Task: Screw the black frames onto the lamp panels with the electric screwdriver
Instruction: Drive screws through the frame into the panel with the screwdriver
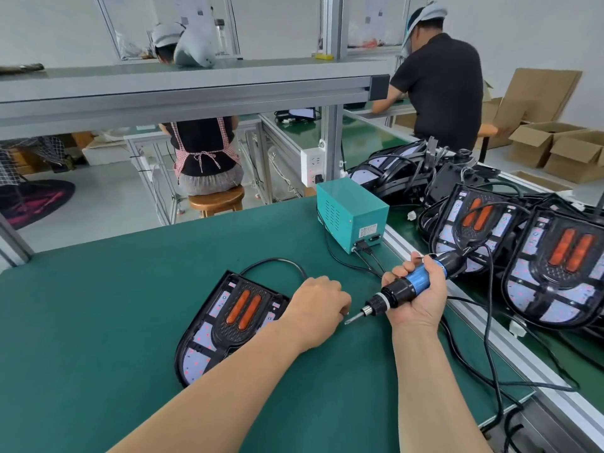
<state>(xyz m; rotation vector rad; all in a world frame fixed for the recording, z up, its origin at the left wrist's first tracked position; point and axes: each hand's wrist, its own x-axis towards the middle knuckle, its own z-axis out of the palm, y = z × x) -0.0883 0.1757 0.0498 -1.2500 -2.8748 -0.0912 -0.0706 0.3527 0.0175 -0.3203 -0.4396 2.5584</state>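
Head view, counter: green mat (98, 322), with an aluminium rail along its right edge.
Head view, lamp panel: one lamp panel (199, 336) lies flat on the counter, left of centre, rounded end toward the wearer.
Head view, black frame: the black frame (236, 333) sits on top of the panel, around two orange strips (243, 309); a black cable (277, 260) loops from the panel's far end.
Head view, left hand: the left hand (315, 308) is at the panel's right edge, fingers curled under, knuckles up. Whether it pinches a screw I cannot tell; the fingertips are too small to read.
Head view, right hand: the right hand (416, 294) is clenched around the electric screwdriver (420, 278), held above the counter, to the right of the panel.
Head view, screwdriver: blue body, black nose, tilted with the bit pointing down and left; the tip is just beside the left hand's fingers.
Head view, power box: a teal box (353, 214) stands at the counter's far right edge, with leads plugged in.
Head view, stock: more framed panels (555, 269) are piled beyond the rail, to the right.
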